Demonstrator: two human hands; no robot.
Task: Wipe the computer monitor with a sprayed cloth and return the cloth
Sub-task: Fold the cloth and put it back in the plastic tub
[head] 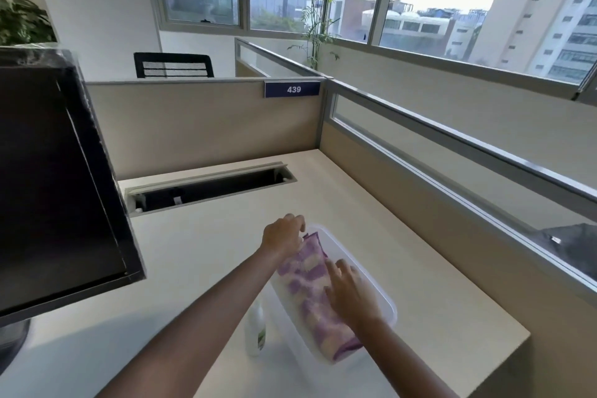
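A purple and cream checked cloth (307,271) lies folded in a clear plastic tray (378,287) on the desk. My left hand (284,234) is at the cloth's far end, its fingers curled over the cloth's edge. My right hand (350,292) rests flat on the cloth's near half, fingers stretched out. A white spray bottle (256,329) stands just left of the tray, partly behind my left forearm. The black computer monitor (55,178) fills the left side, its screen dark and turned away to the left.
The cream desk (420,271) is boxed in by beige partition walls at the back and right. An open cable slot (210,187) runs along the desk's back. A dark bag (571,245) sits beyond the right partition. The monitor's base (13,342) stands at the left.
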